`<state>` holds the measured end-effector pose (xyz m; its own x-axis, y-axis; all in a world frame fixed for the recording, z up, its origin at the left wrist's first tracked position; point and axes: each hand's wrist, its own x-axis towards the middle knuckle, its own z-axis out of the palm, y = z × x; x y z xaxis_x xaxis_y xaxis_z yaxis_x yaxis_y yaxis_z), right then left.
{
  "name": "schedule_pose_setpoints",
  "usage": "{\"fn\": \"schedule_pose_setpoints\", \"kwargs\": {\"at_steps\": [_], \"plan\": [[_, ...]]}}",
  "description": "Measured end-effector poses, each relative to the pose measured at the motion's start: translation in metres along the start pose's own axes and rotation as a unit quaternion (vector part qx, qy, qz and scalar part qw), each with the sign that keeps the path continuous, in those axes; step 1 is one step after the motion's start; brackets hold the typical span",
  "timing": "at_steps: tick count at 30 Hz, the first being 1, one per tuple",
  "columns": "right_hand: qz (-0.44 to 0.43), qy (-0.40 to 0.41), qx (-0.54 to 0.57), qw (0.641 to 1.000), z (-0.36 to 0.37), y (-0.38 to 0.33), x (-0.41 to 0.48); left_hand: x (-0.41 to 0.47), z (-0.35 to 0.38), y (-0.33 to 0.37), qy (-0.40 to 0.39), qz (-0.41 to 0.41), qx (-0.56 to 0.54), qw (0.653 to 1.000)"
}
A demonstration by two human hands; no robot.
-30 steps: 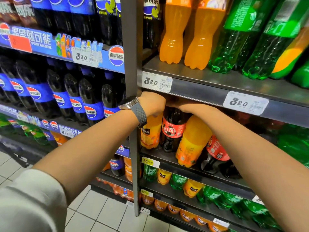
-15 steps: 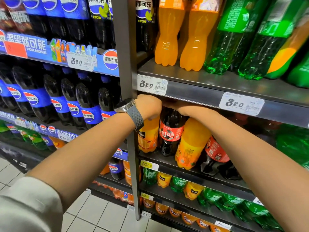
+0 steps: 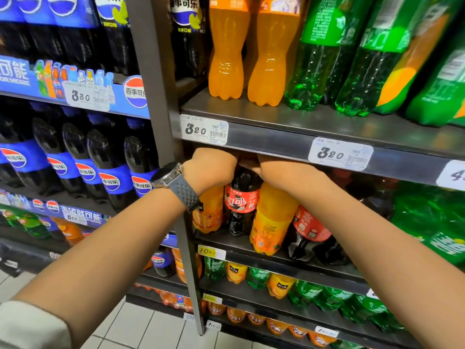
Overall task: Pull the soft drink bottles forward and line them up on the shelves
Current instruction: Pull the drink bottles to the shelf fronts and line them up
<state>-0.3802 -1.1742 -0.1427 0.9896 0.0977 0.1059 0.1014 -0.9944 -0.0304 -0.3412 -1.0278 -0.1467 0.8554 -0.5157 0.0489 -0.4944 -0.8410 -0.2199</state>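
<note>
Both hands reach under the edge of the upper shelf [image 3: 276, 144] to the tops of the bottles on the middle shelf [image 3: 289, 260]. My left hand [image 3: 211, 170], with a watch on its wrist, is curled over the top of an orange soda bottle [image 3: 207, 212] beside the upright post. My right hand [image 3: 254, 165] curls at the neck of a cola bottle with a red label [image 3: 241, 200]. Its fingertips are hidden under the shelf edge. A second orange bottle [image 3: 273, 220] and another cola bottle [image 3: 310, 230] lean below my right forearm.
A grey upright post [image 3: 161, 96] divides the bay from the blue-labelled cola bottles [image 3: 110, 167] on the left. Orange bottles [image 3: 226, 59] and green bottles [image 3: 317, 59] stand on the shelf above. Green bottles [image 3: 432, 222] fill the right side, and smaller bottles [image 3: 281, 285] the lower shelves.
Both hands stay at the bottle tops under the shelf edge. The view has shifted slightly; no bottle has visibly moved.
</note>
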Motion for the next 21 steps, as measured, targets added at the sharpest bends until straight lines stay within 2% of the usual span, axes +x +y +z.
{"fn": "schedule_pose_setpoints", "kwargs": {"at_steps": [1,3,5,7,10,13,16,21], "plan": [[-0.019,0.034,-0.045,0.998,0.000,0.008,-0.011,0.001,0.000,0.004,0.030,0.015,-0.017,0.999],[-0.028,0.049,-0.091,0.994,-0.004,0.029,-0.029,-0.001,-0.003,0.015,0.090,0.053,-0.047,0.993],[-0.019,0.074,-0.070,0.995,-0.007,0.050,-0.045,-0.002,-0.010,0.028,0.117,0.069,-0.104,0.985],[0.000,0.075,-0.029,0.997,-0.007,0.072,-0.059,0.000,-0.012,0.040,0.090,0.081,-0.153,0.981],[0.019,0.021,0.002,1.000,-0.005,0.105,-0.073,0.010,-0.010,0.052,0.018,0.089,-0.167,0.982],[0.060,-0.014,0.035,0.997,-0.004,0.128,-0.077,0.017,-0.004,0.055,0.008,0.112,-0.167,0.980],[0.053,-0.024,0.085,0.995,-0.001,0.137,-0.078,0.019,0.000,0.058,0.022,0.117,-0.188,0.975],[0.099,-0.078,0.088,0.988,0.001,0.137,-0.076,0.025,-0.002,0.070,-0.024,0.110,-0.145,0.983]]}}
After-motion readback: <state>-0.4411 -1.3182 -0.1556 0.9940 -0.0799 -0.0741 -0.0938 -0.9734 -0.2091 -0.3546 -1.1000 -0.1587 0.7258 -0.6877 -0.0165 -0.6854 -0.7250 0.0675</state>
